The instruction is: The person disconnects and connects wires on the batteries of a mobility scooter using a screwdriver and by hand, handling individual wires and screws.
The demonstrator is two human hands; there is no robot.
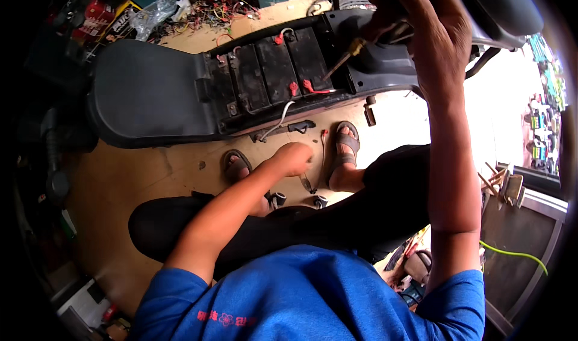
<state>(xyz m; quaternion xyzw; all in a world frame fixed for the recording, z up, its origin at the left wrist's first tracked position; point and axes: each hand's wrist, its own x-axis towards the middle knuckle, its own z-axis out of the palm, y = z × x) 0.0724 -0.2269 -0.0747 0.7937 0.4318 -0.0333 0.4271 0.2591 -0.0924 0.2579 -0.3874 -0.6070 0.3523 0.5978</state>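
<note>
My right hand is raised over the scooter's dark plastic body, its fingers curled and partly in shadow. From those fingers a screwdriver with a yellowish handle slants down, its tip near the rightmost battery. Several black batteries sit side by side in the open compartment, with red-capped terminals and short leads. My left hand is closed low in front of the scooter; what it may hold is hidden. Just beside it, a thin cable with a red end runs down toward the floor.
The scooter's black seat is left of the batteries. Behind lie tangled wires, a clear plastic bag and boxes. A white lead hangs off the compartment's near side. A metal-framed cabinet stands at right.
</note>
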